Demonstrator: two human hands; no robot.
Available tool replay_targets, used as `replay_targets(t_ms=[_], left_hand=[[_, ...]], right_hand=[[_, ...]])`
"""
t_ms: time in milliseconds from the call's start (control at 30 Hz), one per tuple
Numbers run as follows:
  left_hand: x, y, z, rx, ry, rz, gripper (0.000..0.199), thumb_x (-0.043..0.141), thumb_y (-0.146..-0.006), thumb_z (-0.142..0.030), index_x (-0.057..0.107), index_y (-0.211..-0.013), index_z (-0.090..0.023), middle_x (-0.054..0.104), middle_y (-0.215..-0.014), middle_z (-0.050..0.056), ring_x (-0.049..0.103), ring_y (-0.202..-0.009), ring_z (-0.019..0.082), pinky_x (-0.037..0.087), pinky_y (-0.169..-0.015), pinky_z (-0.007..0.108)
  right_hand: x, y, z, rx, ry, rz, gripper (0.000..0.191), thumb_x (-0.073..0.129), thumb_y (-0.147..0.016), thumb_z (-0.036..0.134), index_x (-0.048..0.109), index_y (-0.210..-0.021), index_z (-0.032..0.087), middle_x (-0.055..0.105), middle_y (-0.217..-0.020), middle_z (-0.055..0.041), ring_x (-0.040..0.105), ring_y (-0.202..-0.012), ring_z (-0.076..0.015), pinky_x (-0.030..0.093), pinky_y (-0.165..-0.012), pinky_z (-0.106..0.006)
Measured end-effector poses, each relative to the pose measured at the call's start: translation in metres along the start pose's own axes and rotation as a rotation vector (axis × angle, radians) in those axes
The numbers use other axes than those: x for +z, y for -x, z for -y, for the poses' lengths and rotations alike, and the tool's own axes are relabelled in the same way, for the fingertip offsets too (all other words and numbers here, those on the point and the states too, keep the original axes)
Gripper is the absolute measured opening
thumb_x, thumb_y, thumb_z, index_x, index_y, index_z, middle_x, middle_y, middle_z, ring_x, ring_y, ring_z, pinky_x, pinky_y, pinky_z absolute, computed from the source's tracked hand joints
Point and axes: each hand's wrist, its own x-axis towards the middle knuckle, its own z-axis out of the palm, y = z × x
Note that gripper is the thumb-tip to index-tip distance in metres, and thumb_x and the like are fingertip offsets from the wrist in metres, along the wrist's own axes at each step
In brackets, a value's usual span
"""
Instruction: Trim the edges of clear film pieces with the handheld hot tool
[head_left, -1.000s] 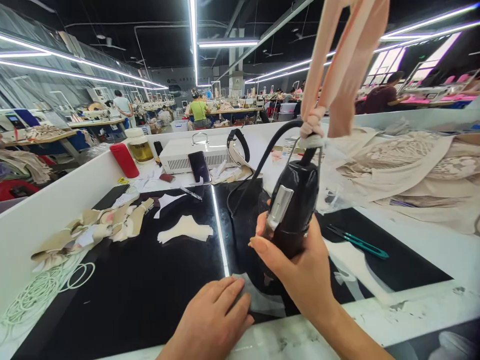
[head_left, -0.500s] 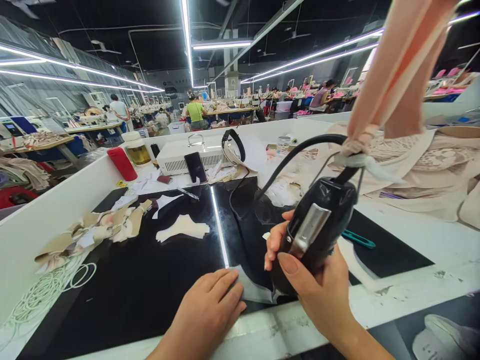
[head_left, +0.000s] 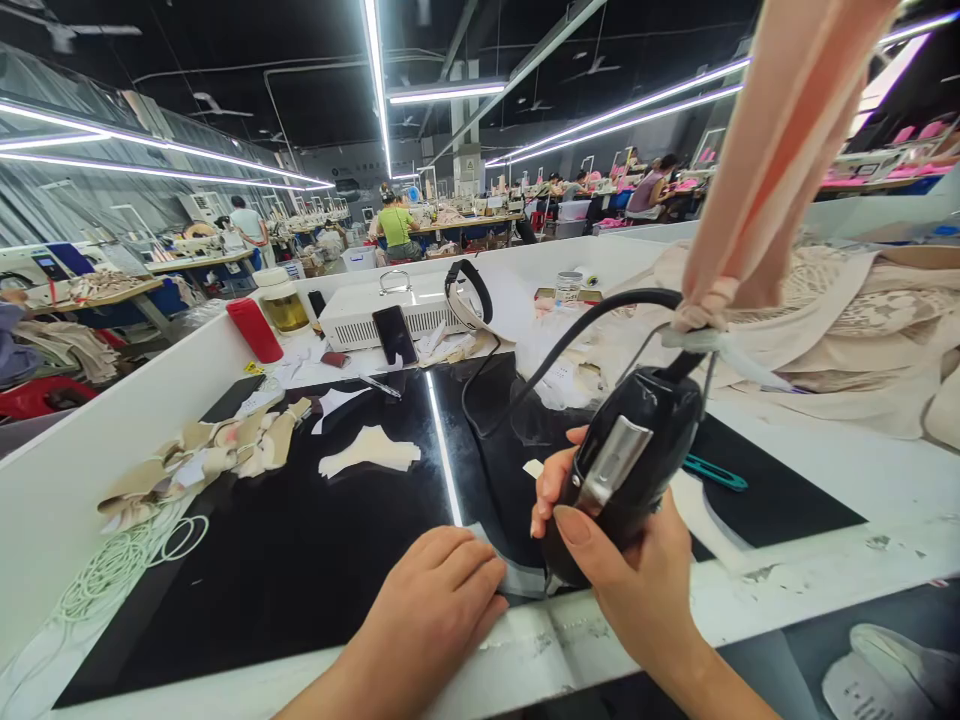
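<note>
Fingers [head_left: 466, 566] over mat [head_left: 285, 560], workshop [head_left: 465, 165] beyond.

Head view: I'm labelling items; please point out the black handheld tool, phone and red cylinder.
Black handheld tool [head_left: 651, 455], head view: black casing.
Phone [head_left: 395, 336], head view: dark front.
Red cylinder [head_left: 255, 331], head view: middle of its side.

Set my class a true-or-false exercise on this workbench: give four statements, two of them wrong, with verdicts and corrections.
1. The right hand grips a black tool. True.
2. The left hand holds a pen. False: the left hand rests on a thin grey piece.
3. The phone stands in front of the white box. True.
4. The pale green cord lies right of the tool. False: the cord lies at the left.
</note>
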Motion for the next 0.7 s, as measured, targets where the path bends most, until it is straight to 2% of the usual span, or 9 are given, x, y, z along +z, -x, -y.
replay_targets(t_ms=[233, 333, 600, 700], left_hand=[[0.016, -0.013, -0.003, -0.071, 0.199, 0.064, 0.015, 0.074, -0.105, -0.029, 0.073, -0.116, -0.02, 0.078, -0.115, 0.004, 0.074, -0.107, 0.023, 0.064, -0.097, 0.039], [0.02, -0.011, -0.002, -0.106, 0.245, 0.067, 0.013, 0.075, -0.105, -0.028, 0.075, -0.116, -0.021, 0.078, -0.113, 0.003, 0.074, -0.103, 0.021, 0.064, -0.094, 0.037], [0.021, -0.009, -0.005, -0.073, 0.194, 0.029, 0.009, 0.07, -0.108, -0.027, 0.077, -0.107, -0.021, 0.079, -0.107, 0.002, 0.075, -0.102, 0.019, 0.063, -0.098, 0.035], [0.022, -0.01, -0.007, -0.065, 0.184, 0.019, 0.01, 0.068, -0.109, -0.027, 0.076, -0.111, -0.02, 0.08, -0.107, 0.002, 0.075, -0.103, 0.019, 0.063, -0.098, 0.034]], right_hand=[[-0.001, 0.001, -0.004, -0.004, 0.029, -0.015, 0.042, 0.084, -0.091, 0.031, 0.06, -0.125, 0.034, 0.073, -0.088, 0.0037, 0.069, -0.064, -0.0167, 0.063, -0.063, -0.031], [0.001, 0.0, -0.002, 0.01, 0.026, -0.069, 0.042, 0.085, -0.09, 0.033, 0.06, -0.125, 0.033, 0.071, -0.086, 0.0039, 0.068, -0.063, -0.017, 0.064, -0.064, -0.032], [-0.006, -0.004, -0.002, -0.01, 0.022, 0.011, 0.041, 0.085, -0.091, 0.031, 0.061, -0.124, 0.034, 0.073, -0.087, 0.0037, 0.069, -0.063, -0.0182, 0.064, -0.064, -0.035], [-0.008, -0.003, -0.004, -0.013, 0.019, 0.007, 0.042, 0.085, -0.091, 0.033, 0.061, -0.125, 0.034, 0.073, -0.088, 0.0032, 0.069, -0.065, -0.0188, 0.064, -0.063, -0.034]])
